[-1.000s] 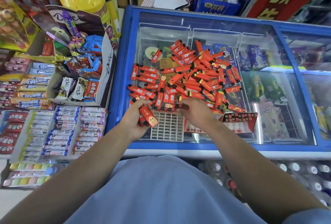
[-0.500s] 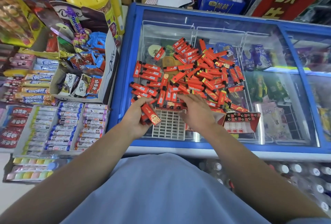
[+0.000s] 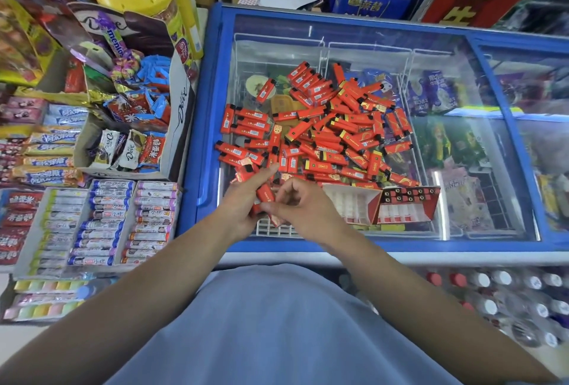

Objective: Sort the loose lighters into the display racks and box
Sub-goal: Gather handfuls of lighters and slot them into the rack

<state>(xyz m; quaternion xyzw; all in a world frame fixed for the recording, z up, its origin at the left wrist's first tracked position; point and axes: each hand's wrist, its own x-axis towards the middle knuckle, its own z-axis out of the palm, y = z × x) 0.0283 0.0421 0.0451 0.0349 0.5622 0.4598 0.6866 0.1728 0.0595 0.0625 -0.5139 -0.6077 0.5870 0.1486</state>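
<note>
The work surface is the glass lid of a blue freezer in a shop; candy boxes stand left of the freezer. Since the earlier frame, both hands have met at the freezer's near edge. The left hand grips several red lighters; the right hand pinches one of them. The loose pile, red with black caps, covers the freezer's centre. The white rack lies under the hands; the red box sits right of them.

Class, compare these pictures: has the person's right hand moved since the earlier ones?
Yes. The right hand has moved left across the white rack, away from the red box, meeting the left hand.
</note>
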